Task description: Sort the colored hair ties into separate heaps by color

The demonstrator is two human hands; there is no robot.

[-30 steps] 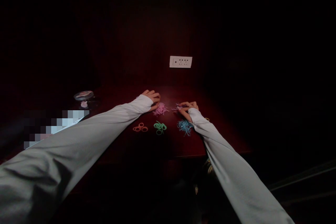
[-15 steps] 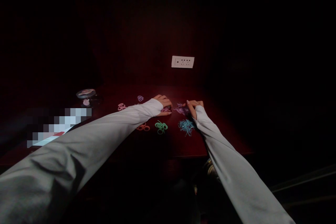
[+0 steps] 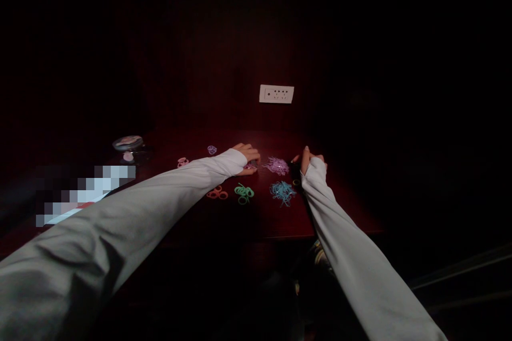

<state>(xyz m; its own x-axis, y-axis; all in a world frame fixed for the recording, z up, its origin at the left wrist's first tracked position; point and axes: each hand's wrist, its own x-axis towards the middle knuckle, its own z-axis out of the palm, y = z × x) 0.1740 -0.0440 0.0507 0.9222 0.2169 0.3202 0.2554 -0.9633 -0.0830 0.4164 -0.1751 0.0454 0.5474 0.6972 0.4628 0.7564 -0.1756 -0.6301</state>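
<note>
My left hand (image 3: pixel 248 156) rests palm down on the table, its fingers and thumb apart around some pink bands (image 3: pixel 249 167) that it partly covers. To the right lies a loose pile of thin purple elastic bands (image 3: pixel 277 165). My right hand (image 3: pixel 311 161) is just past that pile, thumb and forefinger spread with nothing visible between them. Nearer to me are a tangle of blue elastic bands (image 3: pixel 282 193) and a small group of green rings (image 3: pixel 244 193). A yellowish ring (image 3: pixel 296 183) lies by my right wrist.
Orange rings (image 3: pixel 217 192), pink rings (image 3: pixel 183 162) and a few violet rings (image 3: pixel 212 149) lie on the dark red table (image 3: pixel 256 224). A clear lidded jar (image 3: pixel 128 148) stands at the left, behind a pale, partly blurred sheet (image 3: pixel 96 192). A socket plate (image 3: pixel 276 94) is on the wall.
My right hand has moved right, off the purple bands, and its thumb and forefinger have spread. The purple pile and the yellowish ring now show fully. My left hand stays nearly in place.
</note>
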